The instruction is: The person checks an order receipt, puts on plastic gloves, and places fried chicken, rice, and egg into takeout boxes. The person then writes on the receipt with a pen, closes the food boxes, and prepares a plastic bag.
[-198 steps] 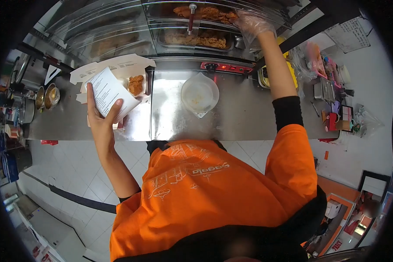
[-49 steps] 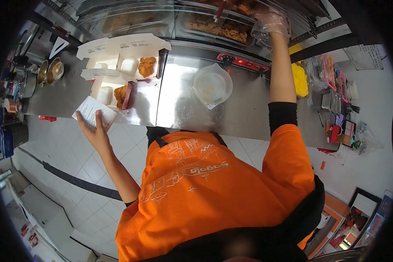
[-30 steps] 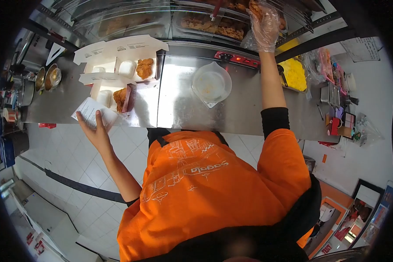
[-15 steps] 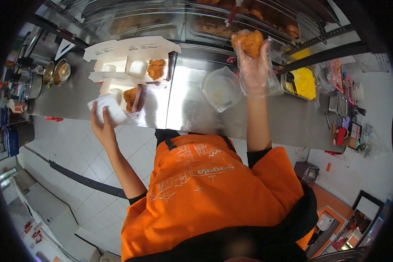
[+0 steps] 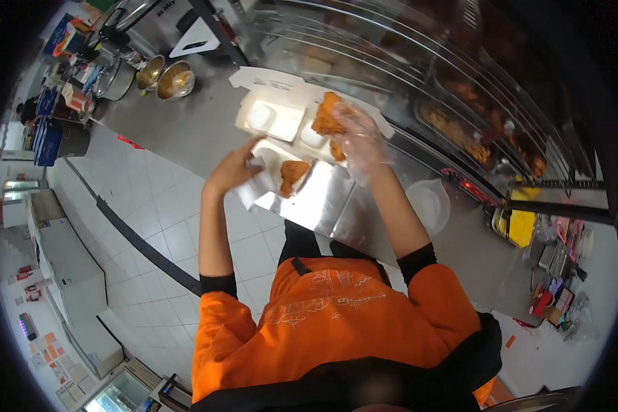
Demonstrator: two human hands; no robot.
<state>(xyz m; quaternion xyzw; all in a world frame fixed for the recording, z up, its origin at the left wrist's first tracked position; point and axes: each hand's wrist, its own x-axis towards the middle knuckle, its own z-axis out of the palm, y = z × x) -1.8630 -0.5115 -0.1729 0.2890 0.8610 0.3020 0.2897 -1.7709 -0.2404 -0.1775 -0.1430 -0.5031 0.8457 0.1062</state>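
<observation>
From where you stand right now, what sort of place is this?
Probably the kitchen of a fried-chicken takeaway: the gloved right hand holds a fried piece over an open cardboard box, and more fried food shows beyond the steel counter.

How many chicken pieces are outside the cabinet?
3: one in the right hand, one in the box beneath, one in the box near the left hand. Others may be hidden.

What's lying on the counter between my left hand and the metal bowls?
Nothing: the head view shows bare counter between your left hand and the metal bowls.
</observation>
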